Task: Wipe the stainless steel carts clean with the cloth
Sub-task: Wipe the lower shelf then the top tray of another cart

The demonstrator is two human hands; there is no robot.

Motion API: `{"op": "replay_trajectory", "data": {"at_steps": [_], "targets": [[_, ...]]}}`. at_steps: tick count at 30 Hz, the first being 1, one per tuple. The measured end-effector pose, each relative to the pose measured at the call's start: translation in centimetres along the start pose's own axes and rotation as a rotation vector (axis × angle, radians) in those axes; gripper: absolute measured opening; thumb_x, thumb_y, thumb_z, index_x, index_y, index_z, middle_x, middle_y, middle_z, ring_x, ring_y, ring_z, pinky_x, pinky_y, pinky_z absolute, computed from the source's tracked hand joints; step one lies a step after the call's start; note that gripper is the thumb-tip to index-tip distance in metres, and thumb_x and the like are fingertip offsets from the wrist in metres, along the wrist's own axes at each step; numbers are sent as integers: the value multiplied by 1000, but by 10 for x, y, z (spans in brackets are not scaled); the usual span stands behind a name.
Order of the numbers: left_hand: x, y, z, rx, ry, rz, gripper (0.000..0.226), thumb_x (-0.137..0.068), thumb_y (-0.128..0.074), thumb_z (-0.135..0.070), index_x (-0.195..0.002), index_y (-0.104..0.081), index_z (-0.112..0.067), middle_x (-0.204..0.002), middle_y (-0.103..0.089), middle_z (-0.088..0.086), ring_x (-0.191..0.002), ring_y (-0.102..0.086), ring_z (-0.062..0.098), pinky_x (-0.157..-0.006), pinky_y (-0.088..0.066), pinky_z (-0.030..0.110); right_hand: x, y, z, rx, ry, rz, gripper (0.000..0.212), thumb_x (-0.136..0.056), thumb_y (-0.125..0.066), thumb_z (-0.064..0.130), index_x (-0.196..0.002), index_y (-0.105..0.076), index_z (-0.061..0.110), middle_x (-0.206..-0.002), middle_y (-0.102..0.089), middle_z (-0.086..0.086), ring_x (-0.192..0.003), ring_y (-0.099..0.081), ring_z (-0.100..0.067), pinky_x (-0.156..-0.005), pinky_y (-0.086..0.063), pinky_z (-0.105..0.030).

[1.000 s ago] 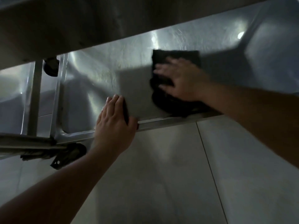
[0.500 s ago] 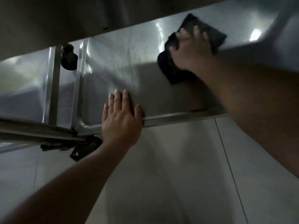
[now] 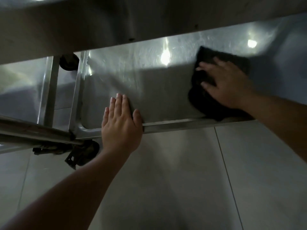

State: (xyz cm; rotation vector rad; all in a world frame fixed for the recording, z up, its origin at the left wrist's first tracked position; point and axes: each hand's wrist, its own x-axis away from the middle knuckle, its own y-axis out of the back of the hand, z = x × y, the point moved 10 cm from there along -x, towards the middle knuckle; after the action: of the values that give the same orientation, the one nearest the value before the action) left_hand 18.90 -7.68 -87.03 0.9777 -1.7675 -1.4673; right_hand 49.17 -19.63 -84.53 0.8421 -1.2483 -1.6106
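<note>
The lower shelf of a stainless steel cart [image 3: 157, 90] runs across the upper half of the head view, dim and streaked with light reflections. A dark cloth [image 3: 209, 103] lies on its right part. My right hand [image 3: 227, 83] presses flat on the cloth with the fingers spread and pointing left. My left hand [image 3: 121, 125] rests flat on the shelf's front rim [image 3: 182, 124], fingers straight and pointing away from me. An upper shelf [image 3: 116, 22] of the cart hides the far part of the lower one.
A second steel cart [image 3: 21, 90] stands close on the left, its upright posts [image 3: 49, 90] beside the first cart's corner. Black caster wheels show at the near corner [image 3: 83, 155] and farther back [image 3: 69, 62]. Pale floor tiles [image 3: 182, 180] fill the lower half.
My right hand has pulled the cloth from the far part of the shelf back toward the front rim and flattened on it. My left hand stays on the rim.
</note>
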Motion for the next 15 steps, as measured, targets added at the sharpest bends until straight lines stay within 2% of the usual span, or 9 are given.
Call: {"op": "replay_trajectory", "data": {"at_steps": [2,5,8,10,13,15], "targets": [[-1,0,0,-10,8,-4,74,-108,-10,-56,-171,-9,-19,-179,-2,0,-164,6,13,-131,4,36,8,10,-36,19,-198,-39,68,-100,-31,58,-159,-38,25,-167,-37,-3,-157,-23,-30,-126,-14,-50],[-1,1,-2,-14,10,-4,74,-107,-14,-54,-171,-11,-17,-179,-5,2,-165,4,15,-131,4,36,17,1,-6,53,-305,-36,74,-97,-30,58,-160,-38,21,-170,-31,4,-159,-17,-32,-128,-12,-53],[-2,4,-3,-7,22,0,74,-107,-17,-52,-171,-13,-16,-179,-6,2,-165,2,16,-132,2,37,23,-26,72,10,-111,66,75,-94,-30,60,-163,-34,29,-172,-23,11,-161,-9,-29,-128,-5,-50],[-2,6,-4,0,32,3,72,-108,-20,-51,-171,-14,-16,-179,-7,3,-165,1,16,-133,0,38,26,-41,109,15,32,141,73,-98,-23,61,-165,-23,34,-174,-13,16,-162,1,-23,-129,1,-48],[-1,10,-4,17,33,11,74,-106,-23,-52,-171,-16,-17,-179,-10,2,-165,-2,16,-133,-3,39,33,-36,105,47,123,145,64,-106,-27,57,-166,-17,38,-173,-7,21,-162,5,-16,-130,3,-43],[-2,11,-3,24,27,22,79,-103,-22,-56,-171,-16,-17,-179,-10,2,-165,-2,16,-133,-3,38,42,-26,72,68,86,123,63,-106,-34,55,-165,-21,39,-172,-11,21,-162,1,-16,-130,0,-41]]}}
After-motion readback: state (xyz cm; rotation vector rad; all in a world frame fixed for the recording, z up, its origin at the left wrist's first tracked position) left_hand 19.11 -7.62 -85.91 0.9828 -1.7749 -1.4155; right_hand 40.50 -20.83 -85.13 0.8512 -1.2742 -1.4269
